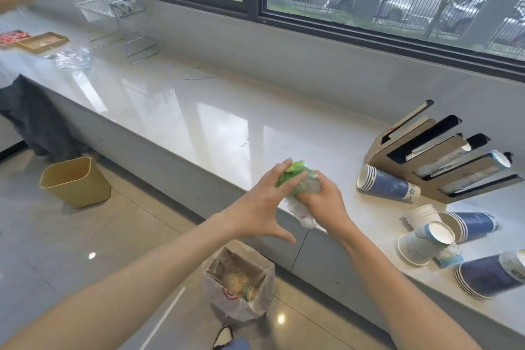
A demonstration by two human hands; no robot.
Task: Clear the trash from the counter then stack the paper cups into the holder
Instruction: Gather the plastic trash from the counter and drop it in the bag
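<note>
A bundle of green and clear plastic trash [301, 182] is at the counter's front edge, with crumpled clear wrap hanging below it. My right hand [324, 202] grips it from the right, and my left hand [264, 204] presses its fingers on the green part from the left. Directly below, on the floor, stands a lined trash bin [241, 281] with rubbish inside. Several blue and white paper cups [443, 236] lie tipped over on the counter at the right. One nested blue stack [386, 183] lies against the brown slotted cup holder [443, 159].
The white counter [199, 111] runs along a window. A yellow bin [75, 182] stands on the floor at the left. Far left, another person stands by wooden trays [42, 41], crumpled plastic [72, 57] and a wire rack [122, 23].
</note>
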